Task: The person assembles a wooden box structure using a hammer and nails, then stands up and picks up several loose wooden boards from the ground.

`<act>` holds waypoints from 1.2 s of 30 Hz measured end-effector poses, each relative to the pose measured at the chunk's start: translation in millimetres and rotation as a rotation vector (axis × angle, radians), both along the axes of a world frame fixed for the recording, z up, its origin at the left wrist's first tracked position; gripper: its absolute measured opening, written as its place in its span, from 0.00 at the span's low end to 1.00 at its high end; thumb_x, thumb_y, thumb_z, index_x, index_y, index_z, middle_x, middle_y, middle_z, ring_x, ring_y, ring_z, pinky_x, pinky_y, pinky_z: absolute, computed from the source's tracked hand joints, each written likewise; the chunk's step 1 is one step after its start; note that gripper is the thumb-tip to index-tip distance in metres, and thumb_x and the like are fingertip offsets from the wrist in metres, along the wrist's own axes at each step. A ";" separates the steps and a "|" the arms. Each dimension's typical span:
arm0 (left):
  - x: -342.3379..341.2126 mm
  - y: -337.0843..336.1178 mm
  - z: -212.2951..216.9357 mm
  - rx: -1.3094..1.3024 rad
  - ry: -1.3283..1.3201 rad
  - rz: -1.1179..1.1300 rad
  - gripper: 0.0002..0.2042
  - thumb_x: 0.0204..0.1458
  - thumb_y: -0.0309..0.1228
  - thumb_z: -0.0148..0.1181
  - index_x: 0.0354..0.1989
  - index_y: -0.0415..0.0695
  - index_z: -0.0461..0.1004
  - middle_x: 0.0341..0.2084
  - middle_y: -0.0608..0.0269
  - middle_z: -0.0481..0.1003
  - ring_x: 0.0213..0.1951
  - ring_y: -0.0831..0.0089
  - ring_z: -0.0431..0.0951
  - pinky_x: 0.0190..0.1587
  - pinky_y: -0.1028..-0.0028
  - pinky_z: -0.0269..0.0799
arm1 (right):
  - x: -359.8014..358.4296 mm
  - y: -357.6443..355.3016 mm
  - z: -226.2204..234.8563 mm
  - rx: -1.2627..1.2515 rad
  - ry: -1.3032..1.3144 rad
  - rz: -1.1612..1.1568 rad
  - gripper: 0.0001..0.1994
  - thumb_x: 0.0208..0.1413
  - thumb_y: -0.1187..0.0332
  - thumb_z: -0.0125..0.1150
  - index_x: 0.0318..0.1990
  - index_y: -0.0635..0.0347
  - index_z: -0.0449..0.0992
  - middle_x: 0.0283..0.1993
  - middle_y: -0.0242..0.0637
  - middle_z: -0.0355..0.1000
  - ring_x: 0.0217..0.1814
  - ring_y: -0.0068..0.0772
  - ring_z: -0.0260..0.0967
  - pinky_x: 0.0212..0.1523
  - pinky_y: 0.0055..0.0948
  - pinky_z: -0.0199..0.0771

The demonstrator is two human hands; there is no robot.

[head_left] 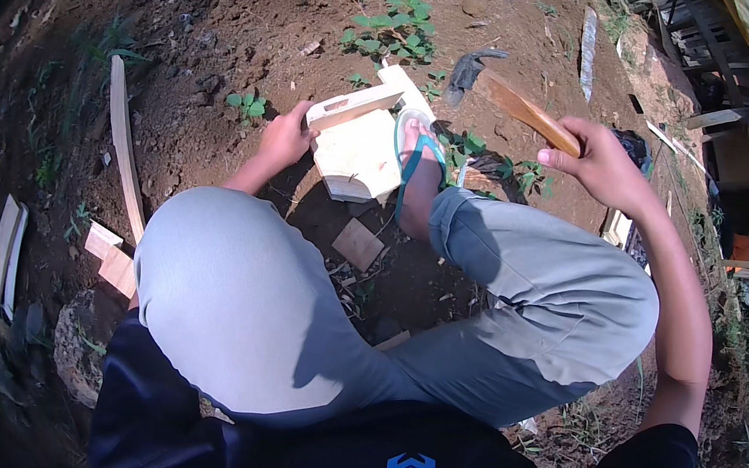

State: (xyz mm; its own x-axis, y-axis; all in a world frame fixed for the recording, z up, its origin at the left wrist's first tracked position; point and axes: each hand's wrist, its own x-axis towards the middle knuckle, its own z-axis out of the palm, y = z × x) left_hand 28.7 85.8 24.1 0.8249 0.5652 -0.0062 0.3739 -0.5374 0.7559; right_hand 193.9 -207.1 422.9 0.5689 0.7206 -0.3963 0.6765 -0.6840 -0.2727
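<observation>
The wide wooden block (357, 159) lies on the bare soil (253, 12) at the middle of the scene, on the near side of the green leafy plant (395, 29), with the sandalled foot (421, 168) on or against its right edge. It looks solid and stiff, so it should be fairly heavy for its size and hard to damage, with dry faces that ought to give good friction; its left and near edges seem the best places to take hold. Its upper face is pale cream, flat and brightly sunlit, while its near side falls into shade. The hammer (528, 112), out to the right, will probably feel head-heavy, its smooth brown handle best taken toward the end away from the dark, dull head; the right hand (598, 161) has its fingers wrapped there. The slotted wooden bar (355, 107), along the block's far side, seems lighter but rigid, perhaps weakest around its cut-out opening, so the ends or long edges suit a grip; the left hand (284, 138) is curled onto its left end. The bar is pale and straight-edged, slanting toward the far right. Smallest, the square offcut (359, 244) on the near side looks thin, light and pinkish tan, easily pinched by its edges.
</observation>
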 end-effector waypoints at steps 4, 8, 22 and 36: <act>-2.6 3.3 -11.8 0.026 0.011 0.018 0.27 0.51 0.35 0.70 0.60 0.52 0.69 0.32 0.46 0.81 0.39 0.43 0.82 0.40 0.51 0.76 | -41.8 30.9 -6.4 0.016 0.109 -0.134 0.13 0.63 0.61 0.64 0.40 0.64 0.75 0.26 0.28 0.67 0.29 0.22 0.62 0.32 0.28 0.63; 0.5 6.0 -11.5 0.057 -0.005 0.031 0.27 0.51 0.35 0.70 0.60 0.52 0.68 0.31 0.46 0.81 0.38 0.43 0.82 0.39 0.51 0.76 | -98.2 11.2 -70.6 0.201 0.438 -0.303 0.15 0.68 0.67 0.54 0.58 0.63 0.66 0.27 0.27 0.63 0.18 0.17 0.62 0.18 0.21 0.65; -3.5 12.0 -40.3 -0.018 -0.170 0.048 0.25 0.54 0.36 0.68 0.60 0.50 0.68 0.34 0.47 0.82 0.39 0.47 0.83 0.41 0.54 0.77 | -177.3 -7.6 -245.9 0.273 0.120 -0.403 0.17 0.69 0.66 0.52 0.61 0.65 0.66 0.40 0.65 0.75 0.48 0.71 0.71 0.42 0.54 0.72; 1.0 -7.3 -18.0 -0.071 0.012 0.053 0.26 0.55 0.37 0.68 0.61 0.46 0.68 0.45 0.49 0.82 0.48 0.52 0.83 0.48 0.60 0.78 | -185.0 -12.9 -243.9 0.538 -0.118 -0.409 0.18 0.69 0.65 0.52 0.61 0.63 0.65 0.37 0.64 0.75 0.40 0.71 0.74 0.37 0.59 0.73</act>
State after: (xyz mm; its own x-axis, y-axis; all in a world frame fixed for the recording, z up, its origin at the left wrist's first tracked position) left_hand 29.8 78.6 6.2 0.7937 0.6056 -0.0575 0.4093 -0.4618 0.7869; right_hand 9.0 -220.0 179.0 0.8548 0.5175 0.0379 0.4383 -0.6810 -0.5866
